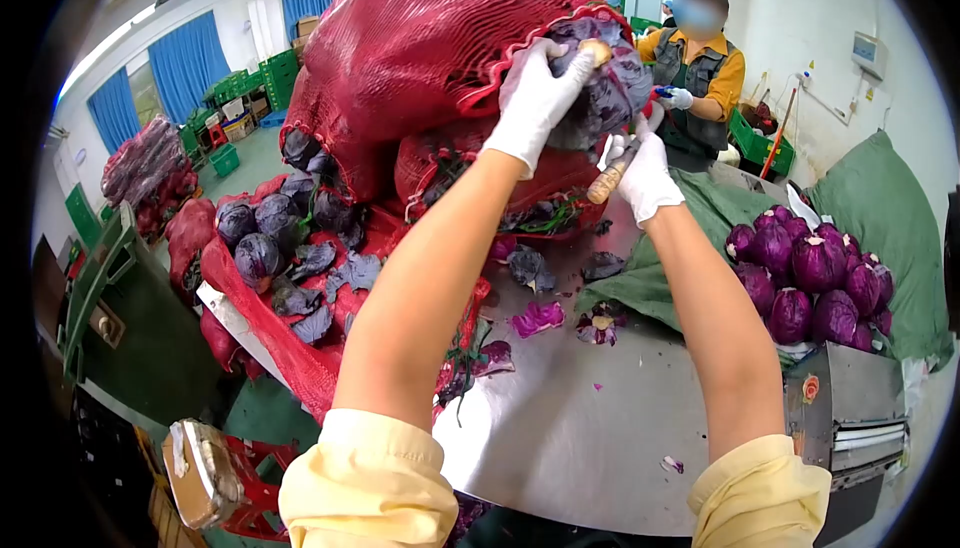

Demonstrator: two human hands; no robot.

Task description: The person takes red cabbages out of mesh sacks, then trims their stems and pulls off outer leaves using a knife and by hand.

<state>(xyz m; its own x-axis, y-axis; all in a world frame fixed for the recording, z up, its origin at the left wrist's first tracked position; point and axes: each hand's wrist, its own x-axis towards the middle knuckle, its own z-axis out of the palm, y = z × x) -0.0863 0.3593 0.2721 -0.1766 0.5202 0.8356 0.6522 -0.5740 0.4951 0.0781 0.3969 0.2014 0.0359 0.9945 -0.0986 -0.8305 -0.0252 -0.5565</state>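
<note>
My left hand, in a white glove, is closed on a red cabbage with dusky outer leaves. The cabbage's pale cut stem faces up, at the mouth of a large red mesh sack. My right hand, gloved too, is wrapped round a knife just below the cabbage. Its worn, light brown handle sticks out toward me; the blade is mostly hidden. Loose purple leaves lie on the metal table under my arms.
Unpeeled cabbages spill from an opened sack at left. Shiny peeled cabbages are piled on green cloth at right. A co-worker in gloves stands across the table. A green bin and a red stool stand at left.
</note>
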